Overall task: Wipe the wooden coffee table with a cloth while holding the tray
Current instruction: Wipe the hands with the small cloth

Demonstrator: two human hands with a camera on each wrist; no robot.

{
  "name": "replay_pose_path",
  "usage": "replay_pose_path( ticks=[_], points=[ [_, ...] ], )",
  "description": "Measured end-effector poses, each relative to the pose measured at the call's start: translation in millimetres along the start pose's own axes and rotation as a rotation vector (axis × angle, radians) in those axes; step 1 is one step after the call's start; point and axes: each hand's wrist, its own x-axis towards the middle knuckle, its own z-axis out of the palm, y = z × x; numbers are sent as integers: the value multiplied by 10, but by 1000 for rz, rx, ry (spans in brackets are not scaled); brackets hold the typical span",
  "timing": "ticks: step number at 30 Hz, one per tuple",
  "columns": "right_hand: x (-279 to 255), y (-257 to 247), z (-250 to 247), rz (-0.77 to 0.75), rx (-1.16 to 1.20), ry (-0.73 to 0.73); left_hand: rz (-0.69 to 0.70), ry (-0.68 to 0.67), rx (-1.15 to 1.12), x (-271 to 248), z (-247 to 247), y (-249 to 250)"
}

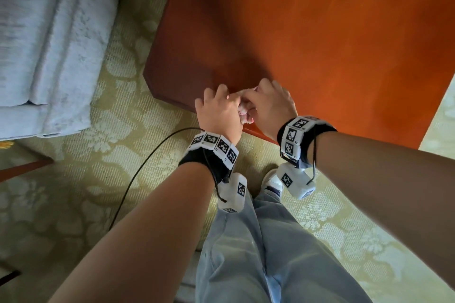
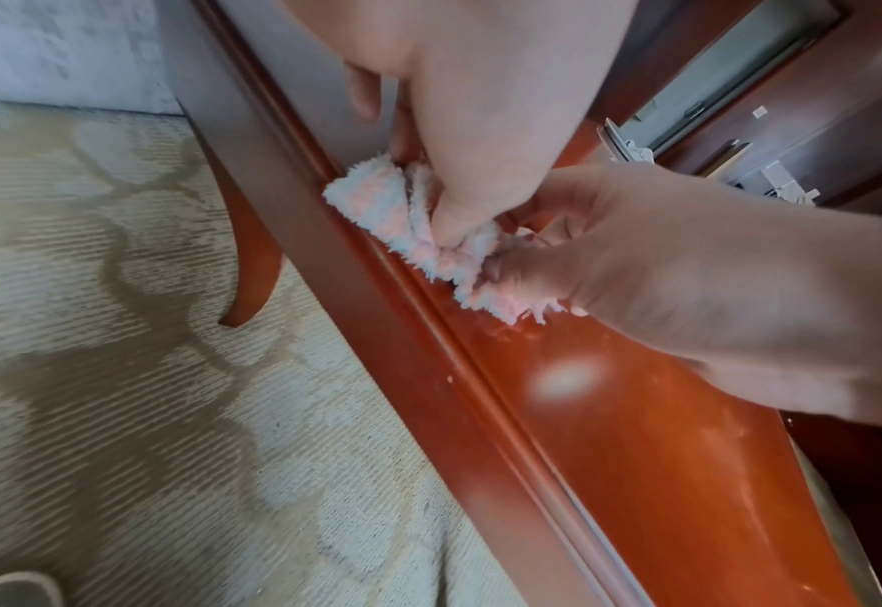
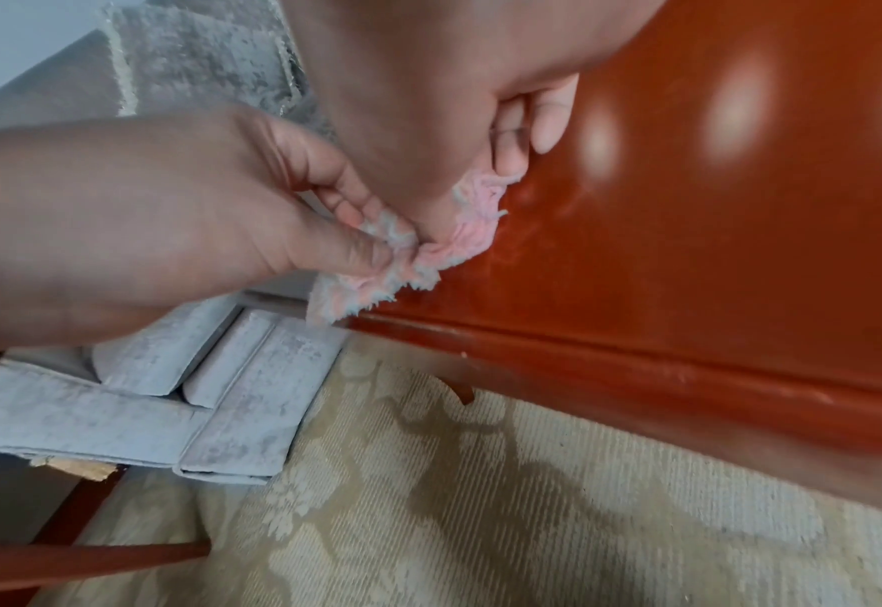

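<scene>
Both hands pinching fluffy pink cloth [image 2: 418,230] at coffee table [image 1: 307,39] edge: left hand [image 1: 218,110], right hand [image 1: 272,103]. Should be bunching it flat before wiping; no tray showing.
</scene>
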Motion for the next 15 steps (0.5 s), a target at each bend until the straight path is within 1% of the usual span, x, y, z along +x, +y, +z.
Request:
replay_pose_path(
  ticks=[3,9,12,15],
  points=[
    [-172,4,56,-24,10,-28,6,16,12,-170,71,10],
    [-438,-5,152,-112,-26,-60,-36,-37,8,-498,161,27],
    [-525,-3,188,-153,-78,-123,-54,-119,23,-633,155,35],
    [-576,-21,170,-161,-99,-155,-60,-154,13,-711,35,44]
  ],
)
